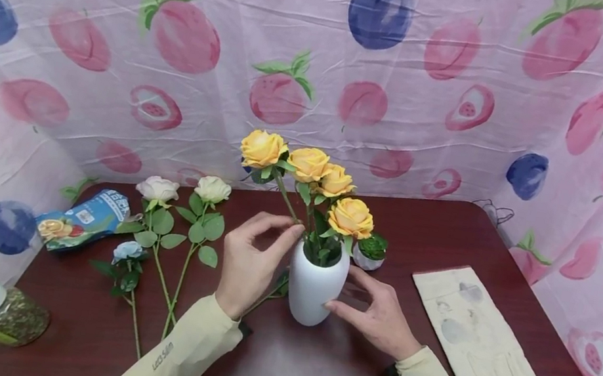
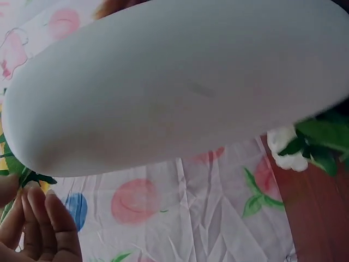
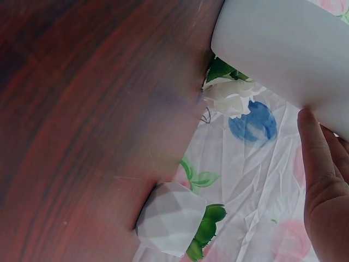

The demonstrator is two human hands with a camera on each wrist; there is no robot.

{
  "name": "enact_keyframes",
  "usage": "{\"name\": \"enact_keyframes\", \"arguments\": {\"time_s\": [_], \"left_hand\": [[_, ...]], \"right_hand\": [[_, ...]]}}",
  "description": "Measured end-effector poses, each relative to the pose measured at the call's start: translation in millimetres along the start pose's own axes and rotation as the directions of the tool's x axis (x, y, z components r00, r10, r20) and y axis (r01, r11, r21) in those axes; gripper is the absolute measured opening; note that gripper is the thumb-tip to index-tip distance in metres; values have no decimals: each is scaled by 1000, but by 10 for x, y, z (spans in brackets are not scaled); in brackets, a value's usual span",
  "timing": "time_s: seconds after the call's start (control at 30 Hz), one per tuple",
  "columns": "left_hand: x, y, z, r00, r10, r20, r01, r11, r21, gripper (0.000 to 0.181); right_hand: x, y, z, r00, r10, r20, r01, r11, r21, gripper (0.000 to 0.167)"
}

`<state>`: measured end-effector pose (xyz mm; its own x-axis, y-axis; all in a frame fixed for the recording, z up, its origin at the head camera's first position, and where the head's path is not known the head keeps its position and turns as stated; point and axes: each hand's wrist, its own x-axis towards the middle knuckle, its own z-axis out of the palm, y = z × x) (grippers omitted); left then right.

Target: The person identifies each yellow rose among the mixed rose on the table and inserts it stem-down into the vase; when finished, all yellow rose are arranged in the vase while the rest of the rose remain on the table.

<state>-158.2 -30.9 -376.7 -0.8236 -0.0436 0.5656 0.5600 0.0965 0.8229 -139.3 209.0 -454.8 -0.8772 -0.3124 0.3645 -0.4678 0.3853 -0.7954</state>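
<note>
A white vase (image 1: 313, 300) stands upright on the table with several yellow roses (image 1: 352, 217) in its mouth. At the rim, my left hand (image 1: 247, 269) pinches the stem of the leftmost yellow rose (image 1: 262, 149) between thumb and forefinger. That flower leans out to the left. My right hand (image 1: 383, 318) holds the vase's right side, thumb in front and fingers partly hidden behind it. In the right wrist view a finger (image 3: 313, 136) touches the vase wall. The left wrist view is mostly filled by the vase (image 2: 163, 93), with my left fingertips at lower left.
Left of the vase lie a pale pink rose (image 1: 158, 189), a white rose (image 1: 213, 189) and a blue flower (image 1: 127, 252). Farther left are a blue packet (image 1: 83, 219) and a lidded jar (image 1: 5, 315). A small potted succulent (image 1: 371, 251) stands behind; gloves (image 1: 481, 344) lie right.
</note>
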Motion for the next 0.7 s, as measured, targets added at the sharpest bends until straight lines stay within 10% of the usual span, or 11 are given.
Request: {"name": "enact_keyframes", "arguments": {"time_s": [0.3, 0.7], "left_hand": [[108, 50, 12, 997, -58, -53, 47, 980, -193, 13], [-11, -8, 3, 996, -84, 36, 88, 990, -112, 10]], "right_hand": [[9, -8, 1, 1000, 7, 2, -7, 1000, 5, 62], [-3, 3, 6, 1000, 8, 3, -8, 1000, 23, 61]]}}
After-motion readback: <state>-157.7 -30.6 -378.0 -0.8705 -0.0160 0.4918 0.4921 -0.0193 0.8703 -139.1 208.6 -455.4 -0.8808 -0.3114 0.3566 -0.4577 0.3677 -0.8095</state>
